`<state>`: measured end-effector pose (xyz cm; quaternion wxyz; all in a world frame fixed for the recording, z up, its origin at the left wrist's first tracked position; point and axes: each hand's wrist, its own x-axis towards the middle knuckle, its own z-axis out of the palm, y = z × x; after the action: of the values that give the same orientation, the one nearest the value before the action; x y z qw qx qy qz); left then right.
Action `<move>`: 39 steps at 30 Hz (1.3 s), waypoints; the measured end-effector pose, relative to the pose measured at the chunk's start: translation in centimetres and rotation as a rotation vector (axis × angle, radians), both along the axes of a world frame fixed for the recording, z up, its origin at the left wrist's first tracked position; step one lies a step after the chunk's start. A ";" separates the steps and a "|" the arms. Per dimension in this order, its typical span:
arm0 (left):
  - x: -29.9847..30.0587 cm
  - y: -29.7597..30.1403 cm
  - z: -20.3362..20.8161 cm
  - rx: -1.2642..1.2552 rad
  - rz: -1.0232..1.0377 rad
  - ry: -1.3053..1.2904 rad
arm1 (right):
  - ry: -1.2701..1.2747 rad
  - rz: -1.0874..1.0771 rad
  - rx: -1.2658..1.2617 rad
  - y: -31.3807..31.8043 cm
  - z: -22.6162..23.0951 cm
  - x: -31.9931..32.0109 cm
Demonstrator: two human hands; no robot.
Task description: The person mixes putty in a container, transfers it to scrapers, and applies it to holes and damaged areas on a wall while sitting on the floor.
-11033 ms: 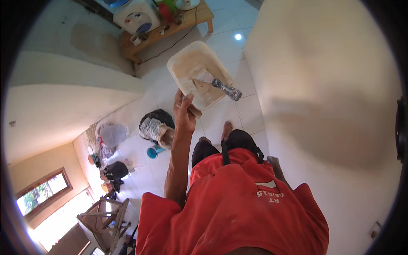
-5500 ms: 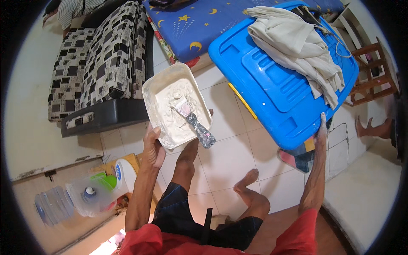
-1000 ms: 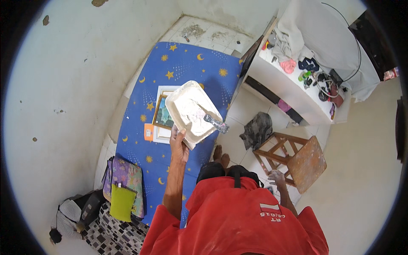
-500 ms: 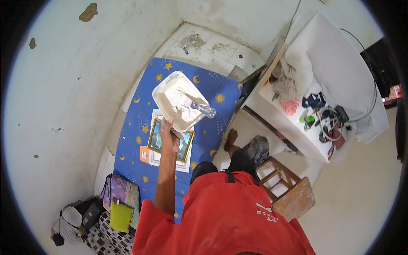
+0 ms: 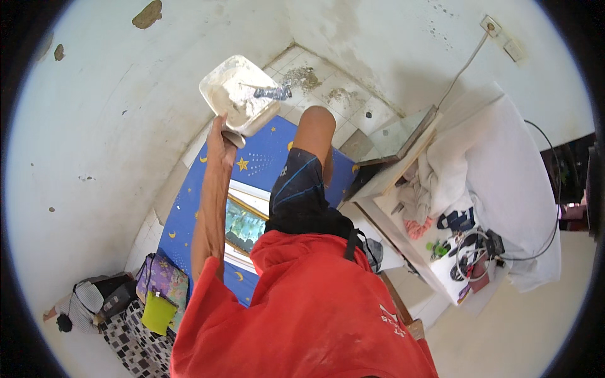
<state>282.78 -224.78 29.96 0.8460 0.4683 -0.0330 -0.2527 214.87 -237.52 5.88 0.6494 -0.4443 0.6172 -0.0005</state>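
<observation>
My left hand (image 5: 220,140) grips the near edge of a white rectangular plastic tub (image 5: 257,123), its fingers partly hidden by the tub. A pale curved piece (image 5: 235,138) shows beside the fingers under the tub; I cannot tell what it is. White paste (image 5: 232,94) coats the inside. A scraper (image 5: 272,93) leans in it, its dark, paste-smeared handle sticking out over the right rim. My right hand is out of the picture.
Below lies a blue mattress (image 5: 178,217) patterned with stars and moons, bearing a gold-framed picture (image 5: 244,223). My bent knee (image 5: 315,129) is raised over it. A cluttered white cabinet (image 5: 450,271) stands right. Bags and a green pouch (image 5: 158,312) lie lower left. Stained floor tiles (image 5: 315,75) fill the far corner.
My left hand has carried the tub up and leftward, away from over the picture toward the wall. One knee has come up over the mattress, and the view has shifted.
</observation>
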 end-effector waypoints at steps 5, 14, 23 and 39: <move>6.8 -7.6 -1.4 0.043 0.000 0.017 | -0.004 0.021 0.052 -4.1 -2.2 5.4; 23.5 -22.0 -18.5 0.120 -0.183 0.109 | 0.070 -0.063 0.152 -14.3 -6.0 25.5; 38.2 -36.0 -23.3 0.223 -0.299 0.263 | 0.203 -0.048 0.318 -25.3 -4.8 52.7; 46.1 -45.7 -23.2 0.123 -0.316 0.391 | 0.286 -0.051 0.275 -35.7 3.4 63.6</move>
<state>328.92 -270.46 6.75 0.7562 0.4503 0.0736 -0.4690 278.44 -273.24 9.33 0.6096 -0.3310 0.7084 0.1306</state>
